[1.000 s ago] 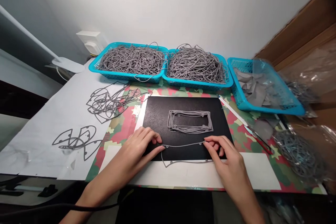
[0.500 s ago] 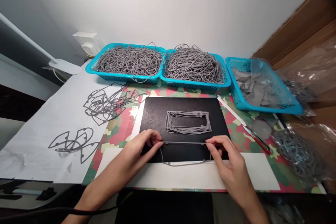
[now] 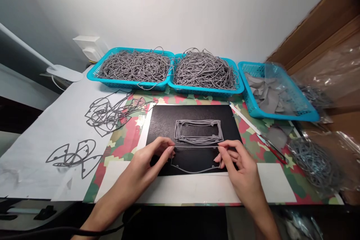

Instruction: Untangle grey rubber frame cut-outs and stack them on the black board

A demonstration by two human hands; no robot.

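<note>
Three baskets [image 3: 206, 90] stand beyond stacked frames [image 3: 198, 140]; hands [image 3: 150, 155] hold another frame [image 3: 194, 173].

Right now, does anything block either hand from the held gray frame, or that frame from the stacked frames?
Nothing visible does. The left hand and right hand pinch the gray frame at its far side, close to the stacked frames.

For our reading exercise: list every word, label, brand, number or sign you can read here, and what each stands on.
None: no text can be read.
Pale patch on the camouflage-patterned sheet: too blurred to tell whether its marks are writing.
Thin grey frame between the left hand and right hand: no readable marking.
</note>
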